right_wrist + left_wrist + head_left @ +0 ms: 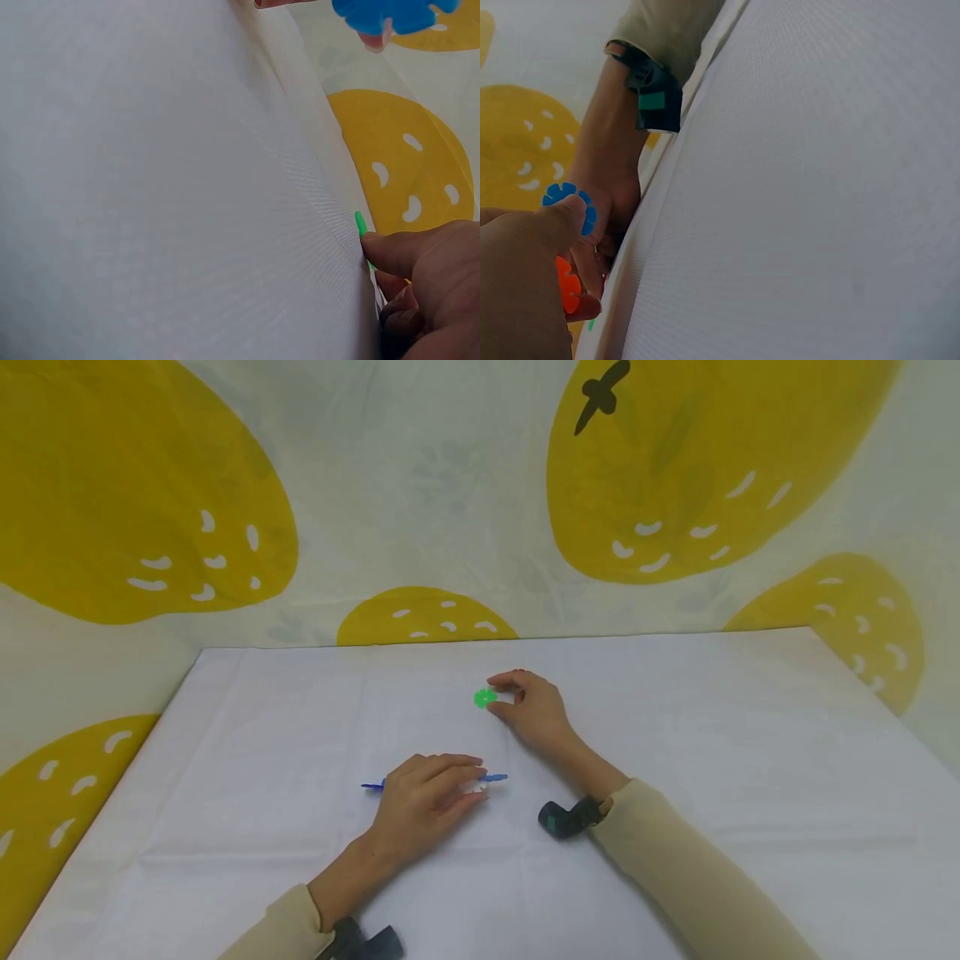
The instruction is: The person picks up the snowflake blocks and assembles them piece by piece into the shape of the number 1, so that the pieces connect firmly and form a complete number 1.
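My left hand (427,797) holds a group of plastic snowflake discs over the table. A light blue disc (493,777) juts out past its fingertips, a white disc (477,787) shows between finger and thumb, and a dark blue disc (372,787) sticks out on the left. In the left wrist view the thumb lies against a blue disc (591,219), with an orange disc (568,285) below. How they join is hidden by the hand. Farther back, my right hand (536,710) pinches a green snowflake disc (485,697) at its edge, thumb and fingers curled, at the tabletop.
A white cloth covers the table (262,735), its back edge against a hanging with yellow fruit shapes (427,614). Dark wrist-worn cameras sit on the right wrist (570,820) and left wrist (367,941), below beige sleeves.
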The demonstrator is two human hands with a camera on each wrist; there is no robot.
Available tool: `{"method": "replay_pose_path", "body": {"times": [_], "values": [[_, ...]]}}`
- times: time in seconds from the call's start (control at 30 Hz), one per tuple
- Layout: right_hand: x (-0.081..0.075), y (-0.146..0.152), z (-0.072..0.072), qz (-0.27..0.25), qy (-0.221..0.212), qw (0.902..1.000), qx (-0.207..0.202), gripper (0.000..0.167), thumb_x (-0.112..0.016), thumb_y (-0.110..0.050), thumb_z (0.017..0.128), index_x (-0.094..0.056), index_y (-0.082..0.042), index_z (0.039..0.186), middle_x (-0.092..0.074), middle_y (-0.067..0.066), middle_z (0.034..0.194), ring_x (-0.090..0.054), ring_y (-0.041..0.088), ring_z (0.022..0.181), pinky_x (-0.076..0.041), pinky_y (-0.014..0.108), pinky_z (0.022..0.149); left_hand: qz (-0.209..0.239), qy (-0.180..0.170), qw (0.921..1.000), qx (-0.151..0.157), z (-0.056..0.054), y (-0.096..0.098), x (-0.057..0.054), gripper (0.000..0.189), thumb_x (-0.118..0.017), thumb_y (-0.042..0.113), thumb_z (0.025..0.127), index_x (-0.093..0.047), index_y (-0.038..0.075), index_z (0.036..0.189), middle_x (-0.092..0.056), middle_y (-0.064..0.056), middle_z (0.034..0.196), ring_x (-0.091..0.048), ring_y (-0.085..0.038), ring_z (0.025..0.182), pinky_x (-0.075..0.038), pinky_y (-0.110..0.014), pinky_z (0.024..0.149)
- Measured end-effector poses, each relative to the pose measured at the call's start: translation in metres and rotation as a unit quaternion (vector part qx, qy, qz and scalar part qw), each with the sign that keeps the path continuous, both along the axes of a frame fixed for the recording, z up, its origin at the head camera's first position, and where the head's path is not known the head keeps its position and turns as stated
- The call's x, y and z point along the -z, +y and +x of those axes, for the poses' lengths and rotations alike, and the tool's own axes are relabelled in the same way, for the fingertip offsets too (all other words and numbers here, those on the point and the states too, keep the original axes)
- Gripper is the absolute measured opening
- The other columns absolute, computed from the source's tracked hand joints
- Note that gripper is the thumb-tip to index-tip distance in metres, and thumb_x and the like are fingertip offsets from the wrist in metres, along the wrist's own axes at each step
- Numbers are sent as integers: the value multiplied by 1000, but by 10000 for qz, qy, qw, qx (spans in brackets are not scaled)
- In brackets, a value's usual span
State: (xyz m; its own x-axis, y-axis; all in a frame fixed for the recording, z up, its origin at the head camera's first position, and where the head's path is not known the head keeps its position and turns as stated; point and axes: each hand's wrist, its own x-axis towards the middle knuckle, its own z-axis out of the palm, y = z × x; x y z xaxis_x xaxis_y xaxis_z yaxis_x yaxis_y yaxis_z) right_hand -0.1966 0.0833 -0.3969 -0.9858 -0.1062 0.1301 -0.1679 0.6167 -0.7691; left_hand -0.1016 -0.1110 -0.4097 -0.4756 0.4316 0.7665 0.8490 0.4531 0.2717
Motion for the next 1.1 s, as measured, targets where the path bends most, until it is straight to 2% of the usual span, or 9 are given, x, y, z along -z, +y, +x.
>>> {"method": "replay_pose_path", "body": {"times": [0.2, 0.5, 0.73, 0.93, 1.1], "values": [[-3, 0, -1, 108, -200, 9997, -1, 35, -74, -14, 84, -69, -16, 118, -62, 3, 97, -46, 20, 73, -37, 30, 64, -31, -21, 10000, -15, -1, 0, -1, 26, -80, 19, 77, -73, 12, 101, -70, 2, 102, -65, -11, 82, -46, -23, 66], [-4, -2, -5, 398, -329, 9986, -146, 32, -73, -22, 85, -70, -16, 116, -61, 5, 104, -50, 22, 85, -41, 33, 73, -54, -83, 9999, -17, -1, 0, -3, 27, -80, 19, 76, -73, 12, 101, -70, 2, 102, -65, -10, 83, -46, -23, 67], [-6, -5, -6, 650, -332, 9972, -152, 24, -71, -20, 87, -72, -16, 110, -61, 5, 108, -55, 24, 104, -42, 39, 92, -12, -16, 10000, 0, -2, 0, -3, 27, -81, 18, 76, -73, 12, 101, -70, 2, 102, -65, -10, 80, -46, -23, 66], [-9, -6, -8, 907, -472, 9946, -198, 29, -70, -22, 88, -67, -17, 116, -59, 5, 102, -54, 23, 94, -43, 37, 85, -51, -107, 9999, -18, -2, 0, -5, 27, -80, 19, 76, -73, 12, 101, -70, 2, 102, -65, -10, 81, -46, -23, 67], [-13, -5, -10, 1006, -627, 9921, -408, 31, -70, -20, 88, -66, -15, 118, -57, 6, 101, -53, 23, 93, -43, 37, 84, -60, -223, 9997, -13, 0, 0, -5, 26, -80, 19, 77, -73, 12, 101, -70, 2, 103, -64, -9, 80, -46, -22, 68]]}}
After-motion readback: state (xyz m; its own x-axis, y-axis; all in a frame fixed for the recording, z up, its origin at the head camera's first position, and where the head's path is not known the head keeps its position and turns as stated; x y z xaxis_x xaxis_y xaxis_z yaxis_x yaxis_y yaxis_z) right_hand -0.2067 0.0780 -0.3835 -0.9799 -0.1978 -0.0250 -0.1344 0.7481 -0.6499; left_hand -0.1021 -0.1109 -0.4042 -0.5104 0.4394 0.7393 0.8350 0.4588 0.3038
